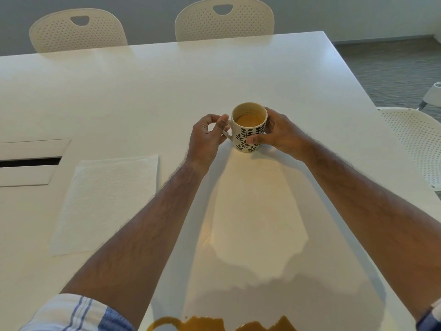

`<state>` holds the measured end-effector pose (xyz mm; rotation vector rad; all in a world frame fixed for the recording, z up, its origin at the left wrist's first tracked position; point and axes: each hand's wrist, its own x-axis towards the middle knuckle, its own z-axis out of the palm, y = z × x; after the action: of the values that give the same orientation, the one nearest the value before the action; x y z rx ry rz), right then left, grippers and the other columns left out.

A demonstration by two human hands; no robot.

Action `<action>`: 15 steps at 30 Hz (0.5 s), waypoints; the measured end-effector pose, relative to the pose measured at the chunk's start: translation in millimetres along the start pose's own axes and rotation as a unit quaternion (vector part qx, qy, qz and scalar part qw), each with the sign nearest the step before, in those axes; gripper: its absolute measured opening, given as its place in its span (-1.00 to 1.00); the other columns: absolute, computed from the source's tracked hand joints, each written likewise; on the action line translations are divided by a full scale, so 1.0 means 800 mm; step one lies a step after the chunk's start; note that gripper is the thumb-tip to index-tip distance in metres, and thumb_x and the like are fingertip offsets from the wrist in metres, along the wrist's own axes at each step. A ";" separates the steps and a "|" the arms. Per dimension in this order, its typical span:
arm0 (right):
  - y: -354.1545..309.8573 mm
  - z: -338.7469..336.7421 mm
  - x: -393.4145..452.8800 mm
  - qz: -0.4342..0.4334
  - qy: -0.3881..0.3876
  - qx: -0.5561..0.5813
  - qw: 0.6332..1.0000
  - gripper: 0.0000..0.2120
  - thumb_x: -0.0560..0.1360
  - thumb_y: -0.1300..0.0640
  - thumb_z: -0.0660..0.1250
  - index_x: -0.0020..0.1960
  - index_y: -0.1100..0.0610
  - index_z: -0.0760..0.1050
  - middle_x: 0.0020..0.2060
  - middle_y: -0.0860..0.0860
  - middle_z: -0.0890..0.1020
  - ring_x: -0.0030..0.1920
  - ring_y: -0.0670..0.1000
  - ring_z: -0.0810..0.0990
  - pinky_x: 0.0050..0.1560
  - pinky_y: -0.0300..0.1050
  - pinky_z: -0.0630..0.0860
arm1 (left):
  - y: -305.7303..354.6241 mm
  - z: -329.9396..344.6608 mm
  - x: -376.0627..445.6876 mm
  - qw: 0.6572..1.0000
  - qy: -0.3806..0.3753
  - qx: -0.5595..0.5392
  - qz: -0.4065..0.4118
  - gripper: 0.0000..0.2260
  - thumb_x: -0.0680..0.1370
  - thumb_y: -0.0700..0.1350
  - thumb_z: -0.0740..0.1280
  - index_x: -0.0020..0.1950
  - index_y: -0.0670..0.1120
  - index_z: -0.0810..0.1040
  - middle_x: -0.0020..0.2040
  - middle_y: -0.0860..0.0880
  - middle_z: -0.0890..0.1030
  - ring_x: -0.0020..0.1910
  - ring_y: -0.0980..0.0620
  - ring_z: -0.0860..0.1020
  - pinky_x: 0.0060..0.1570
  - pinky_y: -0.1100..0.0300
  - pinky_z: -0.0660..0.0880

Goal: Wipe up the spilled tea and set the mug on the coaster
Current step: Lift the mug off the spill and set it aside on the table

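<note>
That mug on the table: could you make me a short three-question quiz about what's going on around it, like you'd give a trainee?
1. True or false: the mug stands on a coaster.
2. Which hand wraps the mug's patterned side: left or right?
3. Multiple choice: where is the spilled tea?
A. Beside the far chairs
B. At the near edge of the table
C. On the paper towel

Key
1. False: it stands on the bare table, and no coaster is in view.
2. Right. The left hand pinches the handle.
3. B. The paper towel lies flat and looks dry, left of the arms.
</note>
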<state>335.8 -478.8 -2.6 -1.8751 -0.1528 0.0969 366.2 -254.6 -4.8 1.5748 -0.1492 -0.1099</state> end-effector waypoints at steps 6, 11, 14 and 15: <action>0.002 0.002 -0.002 0.015 0.009 0.016 1.000 -0.25 0.33 0.05 0.70 0.44 0.08 0.46 0.27 0.03 0.66 0.33 0.04 0.61 0.38 0.25 0.51 | 0.002 0.000 0.003 0.999 -0.006 0.018 -0.028 -0.67 0.70 0.05 0.33 0.14 -0.23 0.62 0.10 -0.21 0.71 0.18 -0.11 0.69 0.19 -0.03 0.67; 0.003 0.004 -0.010 0.028 0.019 0.040 0.999 -0.19 0.31 0.03 0.71 0.45 0.11 0.43 0.30 0.02 0.64 0.36 0.01 0.59 0.41 0.22 0.50 | 0.013 0.000 -0.002 0.998 -0.007 0.021 -0.053 -0.69 0.72 0.06 0.29 0.22 -0.18 0.56 0.21 -0.15 0.67 0.23 -0.02 0.66 0.27 -0.02 0.63; -0.001 0.006 -0.020 0.030 0.038 0.040 0.998 -0.11 0.28 -0.06 0.71 0.48 0.12 0.40 0.35 -0.02 0.61 0.42 -0.08 0.53 0.47 0.13 0.45 | 0.018 -0.005 -0.010 0.998 0.011 0.044 -0.034 -0.74 0.70 0.04 0.32 0.26 -0.12 0.53 0.27 -0.07 0.60 0.31 0.00 0.60 0.34 -0.06 0.58; -0.003 0.008 -0.025 0.031 0.046 0.036 0.998 -0.09 0.27 -0.11 0.71 0.49 0.11 0.39 0.38 -0.04 0.59 0.44 -0.11 0.50 0.48 0.10 0.43 | 0.018 -0.007 -0.014 0.998 0.022 0.063 -0.018 -0.75 0.69 0.03 0.34 0.27 -0.10 0.52 0.29 -0.04 0.58 0.34 0.01 0.57 0.35 -0.03 0.57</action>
<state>315.1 -475.3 -2.7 -1.8087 -0.0280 0.0579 355.4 -247.1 9.7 1.7049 -0.0946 -0.0949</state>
